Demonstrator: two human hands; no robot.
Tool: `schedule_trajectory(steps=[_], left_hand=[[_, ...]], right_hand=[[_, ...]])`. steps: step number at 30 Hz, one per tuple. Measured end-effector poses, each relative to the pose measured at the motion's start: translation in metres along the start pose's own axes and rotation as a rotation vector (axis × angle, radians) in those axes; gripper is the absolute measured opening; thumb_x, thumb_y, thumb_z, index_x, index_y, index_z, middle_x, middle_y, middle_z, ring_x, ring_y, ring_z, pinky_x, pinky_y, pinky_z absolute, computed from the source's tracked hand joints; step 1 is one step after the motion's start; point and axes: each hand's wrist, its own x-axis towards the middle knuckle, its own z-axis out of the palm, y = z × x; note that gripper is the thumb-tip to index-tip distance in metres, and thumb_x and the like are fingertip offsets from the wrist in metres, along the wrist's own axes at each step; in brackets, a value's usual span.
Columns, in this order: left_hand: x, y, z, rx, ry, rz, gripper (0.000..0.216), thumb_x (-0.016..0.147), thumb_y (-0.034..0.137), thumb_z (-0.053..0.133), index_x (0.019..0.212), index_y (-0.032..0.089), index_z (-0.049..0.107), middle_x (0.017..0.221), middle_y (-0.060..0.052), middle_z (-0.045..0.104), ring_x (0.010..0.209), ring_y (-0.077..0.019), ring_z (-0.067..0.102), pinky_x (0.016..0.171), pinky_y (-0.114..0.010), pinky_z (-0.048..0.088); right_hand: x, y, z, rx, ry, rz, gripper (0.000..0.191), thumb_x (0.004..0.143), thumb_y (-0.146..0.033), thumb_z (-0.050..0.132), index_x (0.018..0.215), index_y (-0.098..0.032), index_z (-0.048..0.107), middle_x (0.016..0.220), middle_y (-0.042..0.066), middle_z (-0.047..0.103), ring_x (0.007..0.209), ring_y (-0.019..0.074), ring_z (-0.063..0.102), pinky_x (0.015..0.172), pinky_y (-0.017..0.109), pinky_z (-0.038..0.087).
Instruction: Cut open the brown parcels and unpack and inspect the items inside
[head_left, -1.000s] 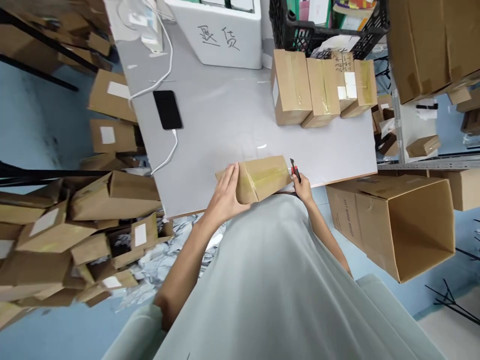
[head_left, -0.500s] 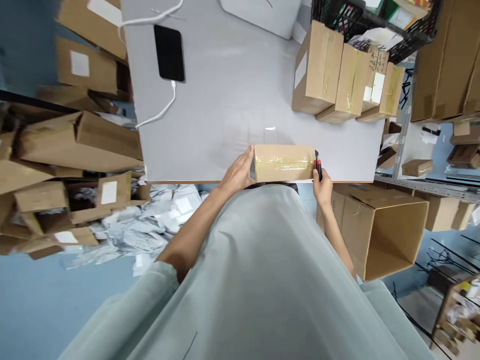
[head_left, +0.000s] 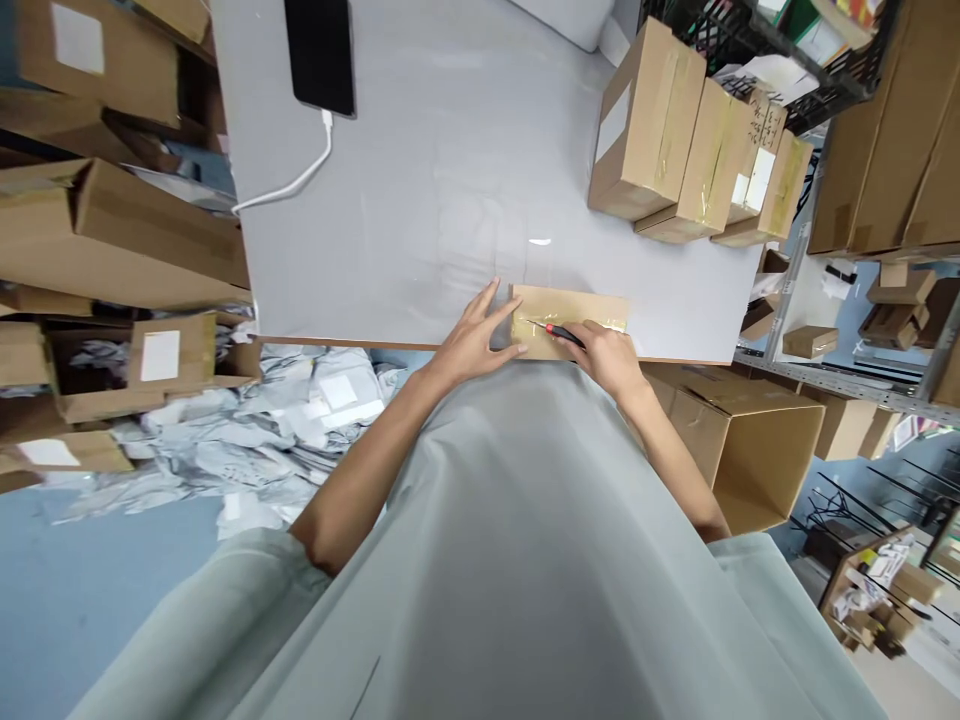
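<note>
A taped cardboard box lies at the near edge of the grey table. My left hand rests against the box's left end, fingers spread and flat. My right hand is closed around a red and black utility knife. The knife lies across the top of the box with its blade tip pointing left along the tape seam.
Three taped boxes stand at the table's far right. A black phone on a white cable lies far left. An open carton sits on the floor at the right. Piled cartons and grey mailer bags fill the left.
My right hand has swung the knife from the box's right end onto its top, blade now pointing left. My left hand has opened flat against the left end. The view shifted closer.
</note>
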Motion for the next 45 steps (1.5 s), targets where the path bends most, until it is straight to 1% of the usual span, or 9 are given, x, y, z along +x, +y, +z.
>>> schedule_trajectory(steps=[2,5,15,20,25,30,34,38,45], left_hand=[[0.002,-0.002,0.002,-0.006,0.024,0.0,0.093,0.1,0.078,0.063,0.174,0.024,0.046,0.191,-0.018,0.012,0.177,-0.0417,0.015,0.139,-0.064,0.027],[0.004,-0.005,0.003,-0.013,0.027,-0.017,0.089,0.099,0.072,0.069,0.173,0.025,0.048,0.191,-0.017,0.013,0.177,-0.042,0.017,0.138,-0.064,0.028],[0.002,-0.004,0.004,-0.07,0.012,-0.052,0.088,0.099,0.06,0.075,0.175,0.027,0.045,0.19,-0.017,0.021,0.175,-0.0406,0.026,0.138,-0.061,0.03],[0.0,-0.006,0.004,-0.068,0.005,-0.066,0.086,0.099,0.055,0.075,0.175,0.029,0.045,0.19,-0.014,0.022,0.174,-0.0388,0.028,0.138,-0.059,0.033],[-0.001,-0.007,0.003,-0.051,-0.003,-0.082,0.088,0.097,0.059,0.075,0.175,0.031,0.044,0.19,-0.013,0.024,0.174,-0.0405,0.03,0.137,-0.062,0.033],[0.001,-0.011,0.001,-0.042,-0.027,-0.087,0.091,0.098,0.065,0.072,0.177,0.031,0.042,0.19,-0.014,0.024,0.173,-0.0413,0.03,0.137,-0.062,0.033],[0.003,-0.014,0.001,-0.032,-0.018,-0.069,0.091,0.098,0.069,0.069,0.177,0.031,0.041,0.189,-0.014,0.026,0.174,-0.041,0.029,0.138,-0.062,0.032],[0.003,-0.013,0.002,-0.028,-0.022,-0.075,0.091,0.099,0.07,0.067,0.176,0.031,0.042,0.189,-0.014,0.027,0.174,-0.0405,0.03,0.138,-0.06,0.033],[0.002,-0.007,0.004,-0.031,-0.031,-0.095,0.087,0.098,0.065,0.068,0.175,0.033,0.043,0.188,-0.012,0.029,0.173,-0.0419,0.032,0.136,-0.064,0.035]], right_hand=[[0.01,-0.015,-0.009,-0.1,-0.086,-0.032,0.046,0.122,-0.049,0.041,0.15,-0.028,0.07,0.128,0.01,0.08,0.109,0.0285,0.077,0.085,0.033,0.052],[0.02,-0.028,-0.016,-0.215,-0.162,-0.054,0.048,0.122,-0.049,0.035,0.148,-0.025,0.069,0.129,0.013,0.078,0.108,0.0287,0.077,0.084,0.034,0.051],[0.024,-0.041,-0.019,-0.319,-0.209,-0.046,0.047,0.124,-0.041,0.03,0.145,-0.021,0.067,0.13,0.016,0.077,0.111,0.0283,0.077,0.087,0.034,0.054],[0.023,-0.052,-0.021,-0.347,-0.219,-0.034,0.044,0.121,-0.022,0.031,0.146,-0.018,0.067,0.131,0.017,0.075,0.114,0.0279,0.078,0.09,0.036,0.057],[0.021,-0.053,-0.021,-0.388,-0.227,-0.022,0.049,0.113,-0.006,0.03,0.143,-0.015,0.068,0.13,0.02,0.075,0.116,0.0282,0.077,0.09,0.037,0.057],[0.014,-0.022,-0.024,-0.435,-0.223,0.031,0.049,0.11,-0.002,0.033,0.137,-0.013,0.073,0.129,0.022,0.075,0.115,0.029,0.076,0.087,0.037,0.054],[-0.008,0.031,-0.031,-0.496,-0.215,0.197,0.045,0.111,-0.003,0.038,0.133,-0.014,0.076,0.128,0.022,0.076,0.114,0.0295,0.075,0.082,0.035,0.05],[-0.036,0.077,-0.033,-0.496,-0.192,0.32,0.037,0.117,-0.015,0.044,0.135,-0.018,0.076,0.127,0.019,0.076,0.111,0.0287,0.075,0.081,0.034,0.047],[-0.054,0.099,-0.014,-0.448,-0.13,0.407,0.034,0.117,-0.016,0.047,0.134,-0.021,0.076,0.124,0.017,0.077,0.105,0.0261,0.073,0.084,0.034,0.045]])
